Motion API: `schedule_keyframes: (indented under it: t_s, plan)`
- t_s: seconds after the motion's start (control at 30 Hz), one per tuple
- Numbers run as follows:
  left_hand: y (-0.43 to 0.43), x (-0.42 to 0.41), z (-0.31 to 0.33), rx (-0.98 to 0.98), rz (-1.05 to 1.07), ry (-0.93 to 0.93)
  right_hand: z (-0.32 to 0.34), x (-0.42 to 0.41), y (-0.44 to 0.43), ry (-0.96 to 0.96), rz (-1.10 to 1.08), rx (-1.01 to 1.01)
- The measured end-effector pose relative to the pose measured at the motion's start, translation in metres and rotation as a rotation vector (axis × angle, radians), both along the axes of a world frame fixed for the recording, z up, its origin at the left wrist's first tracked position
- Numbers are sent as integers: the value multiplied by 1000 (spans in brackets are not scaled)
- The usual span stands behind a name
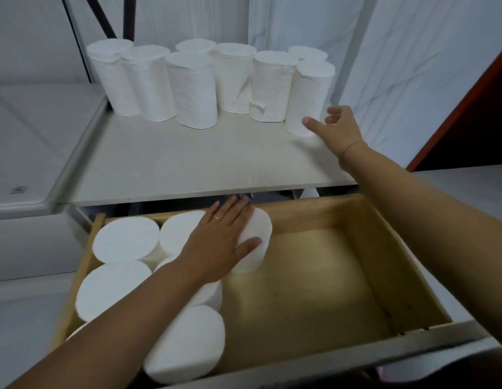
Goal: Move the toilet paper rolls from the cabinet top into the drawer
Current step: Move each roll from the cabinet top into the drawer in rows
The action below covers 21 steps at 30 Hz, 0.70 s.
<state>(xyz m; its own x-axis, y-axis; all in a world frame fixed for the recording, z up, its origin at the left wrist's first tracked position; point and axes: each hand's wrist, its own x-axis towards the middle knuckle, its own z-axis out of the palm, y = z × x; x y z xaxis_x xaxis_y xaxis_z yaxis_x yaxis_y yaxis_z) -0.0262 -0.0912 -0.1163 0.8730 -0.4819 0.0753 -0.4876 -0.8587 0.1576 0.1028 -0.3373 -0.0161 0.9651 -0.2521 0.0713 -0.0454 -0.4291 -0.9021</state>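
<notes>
Upright rolls (pixel 126 240) fill the left side of the drawer (pixel 412 262), where the left hand (pixel 216 242) lies flat and open on the inner roll (pixel 259 228), while above the drawer eight rolls (pixel 193 88) stand on the cabinet top (pixel 188 164), the half-open right hand (pixel 339 127) touching the end roll (pixel 308 94) with its thumb.

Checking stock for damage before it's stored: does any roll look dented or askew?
Yes: the roll second from the right in the front row on the cabinet top is creased and dented near its base.

Gold ring (pixel 216 218) on left grip (pixel 219 242); thin band (pixel 351 145) at right wrist (pixel 353 153).
</notes>
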Motion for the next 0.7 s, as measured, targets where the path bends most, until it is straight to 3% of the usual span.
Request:
schedule_keyframes:
  t_s: [0.4, 0.57, 0.7]
  plan:
    - [1, -1, -5, -64, 22, 7, -22, 104, -1, -111, 40, 160]
    - [1, -2, -6, -65, 23, -1, -27, 94, 10, -153, 7, 118]
    - [1, -3, -5, -71, 22, -6, -29, 42, 10, -116, 174, 159]
